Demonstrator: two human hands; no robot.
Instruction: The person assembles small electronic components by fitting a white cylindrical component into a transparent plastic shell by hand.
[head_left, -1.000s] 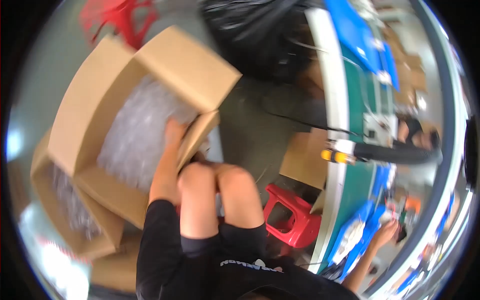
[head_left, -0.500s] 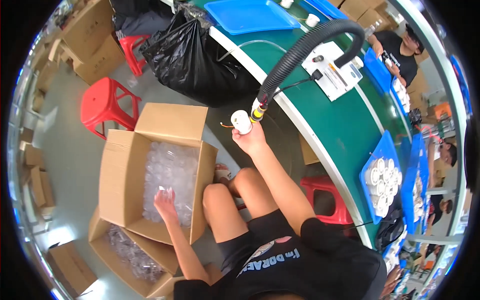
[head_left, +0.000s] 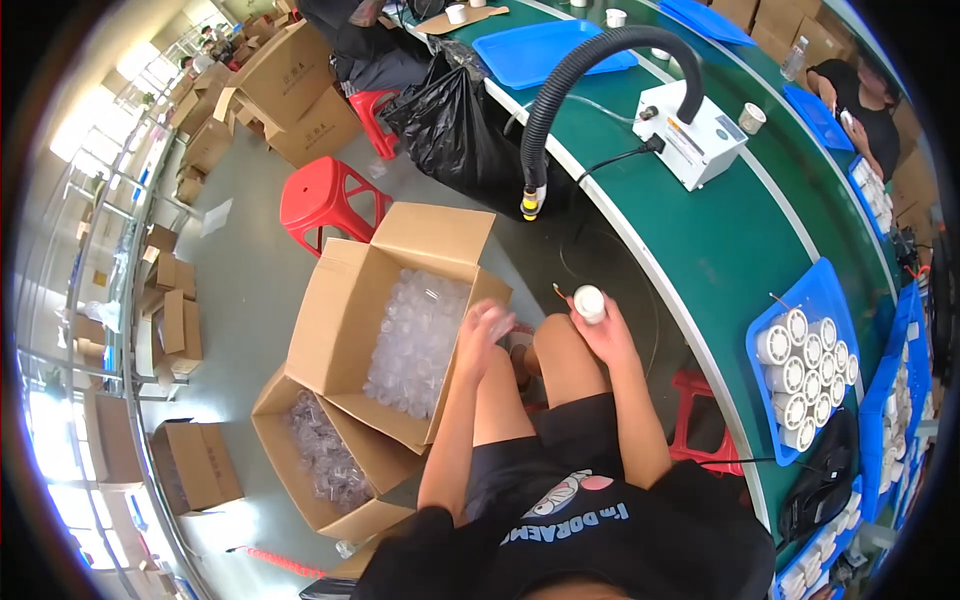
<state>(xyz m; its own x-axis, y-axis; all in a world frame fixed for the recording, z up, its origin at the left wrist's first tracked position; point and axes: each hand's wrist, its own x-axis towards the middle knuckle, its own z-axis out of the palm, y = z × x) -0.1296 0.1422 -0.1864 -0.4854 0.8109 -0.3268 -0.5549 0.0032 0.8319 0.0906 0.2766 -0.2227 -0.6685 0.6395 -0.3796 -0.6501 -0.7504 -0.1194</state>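
Head view: the white cylinder (head_left: 590, 303) is grasped by the right hand (head_left: 607, 338) beside the right knee (head_left: 557, 342); the left hand (head_left: 482, 328), blurred, grip indeterminable, is withdrawn from the carton (head_left: 328, 315), apparently permitting two-handed work.

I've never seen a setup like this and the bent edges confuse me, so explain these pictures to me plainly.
There is no robot here: these are a person's own bare hands. A wide fisheye camera worn on the head looks down, which is why straight edges curve.

The right hand holds a small white round part with a thin wire sticking out. The left hand is blurred beside the open carton of translucent pieces; whether it holds anything I can't tell.

On the green bench sit a white machine with a black flexible hose, and a blue tray carrying more white round parts.
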